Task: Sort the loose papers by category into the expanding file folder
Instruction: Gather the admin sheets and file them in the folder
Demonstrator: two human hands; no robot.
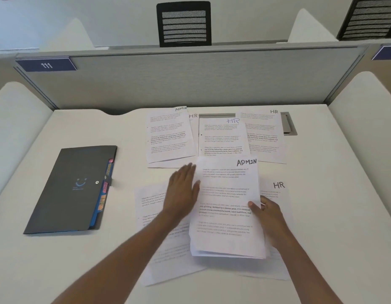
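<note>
Desk (343, 194): right hand (271, 218) pinches sheet (225, 194); left hand (181, 191) flat.

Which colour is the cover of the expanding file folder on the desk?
The folder's cover is dark grey with a small blue smile mark, seen best in the head view.

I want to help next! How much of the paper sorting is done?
Nothing looks filed: the file folder lies closed on the left. In hand: the right hand pinches an ADMIN sheet, the left hand flat beside it. Left to do: HR sheets and a second ADMIN sheet lie spread over the desk.
</note>
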